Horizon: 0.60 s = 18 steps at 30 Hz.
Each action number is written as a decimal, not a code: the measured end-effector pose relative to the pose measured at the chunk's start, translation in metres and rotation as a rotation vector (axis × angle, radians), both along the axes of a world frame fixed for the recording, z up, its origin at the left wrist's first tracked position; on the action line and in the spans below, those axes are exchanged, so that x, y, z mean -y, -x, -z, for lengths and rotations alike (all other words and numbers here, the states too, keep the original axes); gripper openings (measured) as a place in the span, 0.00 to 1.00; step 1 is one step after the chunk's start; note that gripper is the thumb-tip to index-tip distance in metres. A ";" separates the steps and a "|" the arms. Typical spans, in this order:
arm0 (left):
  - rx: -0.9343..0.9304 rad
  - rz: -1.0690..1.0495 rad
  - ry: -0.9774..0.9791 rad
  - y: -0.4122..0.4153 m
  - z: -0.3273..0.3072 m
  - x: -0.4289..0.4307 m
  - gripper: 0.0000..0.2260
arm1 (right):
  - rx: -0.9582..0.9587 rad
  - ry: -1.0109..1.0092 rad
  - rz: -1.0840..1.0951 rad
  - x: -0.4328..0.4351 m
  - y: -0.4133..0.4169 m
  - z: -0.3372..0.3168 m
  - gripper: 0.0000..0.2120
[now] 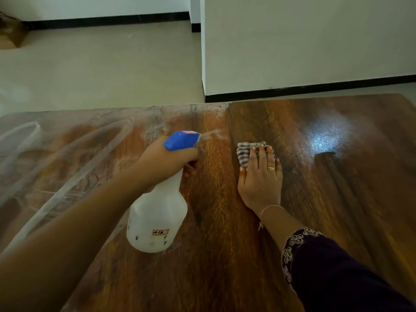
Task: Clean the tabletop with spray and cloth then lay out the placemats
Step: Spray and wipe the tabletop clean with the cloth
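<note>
We note the left hand [166, 158] clenched on the bottle [157, 212], misting the table [225, 255] ahead, while the right hand [261, 176], fingers flat, pins the cloth [244, 152] ready to wipe.

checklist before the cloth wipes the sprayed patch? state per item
1. Spray on the tabletop: ok, mist leaves the blue nozzle and droplets speckle the wood near the far edge.
2. Contact on the checked cloth: ok, the right hand presses it flat with straight fingers.
3. Hold on the spray bottle: ok, the left hand grips its neck.
4. Leftward wipe path: not ok, the bottle is just left of the cloth.
5. Residue: not ok, white smears on the left part, unwiped.
6. Mats ready: cannot tell, no placemats in view.
</note>
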<state>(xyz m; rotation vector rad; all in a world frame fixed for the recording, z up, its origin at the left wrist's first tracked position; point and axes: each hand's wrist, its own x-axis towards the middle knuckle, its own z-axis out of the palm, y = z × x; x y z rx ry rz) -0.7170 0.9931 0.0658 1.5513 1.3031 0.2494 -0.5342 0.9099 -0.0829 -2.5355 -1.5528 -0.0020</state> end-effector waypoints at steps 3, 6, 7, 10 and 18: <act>-0.021 0.040 -0.039 -0.004 0.000 -0.004 0.07 | 0.006 -0.003 -0.002 -0.002 0.000 0.001 0.29; -0.043 -0.024 -0.085 -0.006 -0.001 -0.009 0.10 | 0.011 -0.015 0.004 -0.001 0.000 0.002 0.29; -0.036 -0.060 -0.082 -0.008 -0.001 -0.011 0.10 | 0.013 -0.018 0.006 0.000 0.000 0.002 0.29; 0.023 -0.080 -0.051 -0.016 -0.003 -0.017 0.09 | 0.015 -0.016 0.005 -0.001 0.000 0.003 0.29; 0.018 -0.121 -0.143 -0.023 -0.004 -0.033 0.11 | 0.021 -0.030 0.009 -0.002 0.001 0.004 0.29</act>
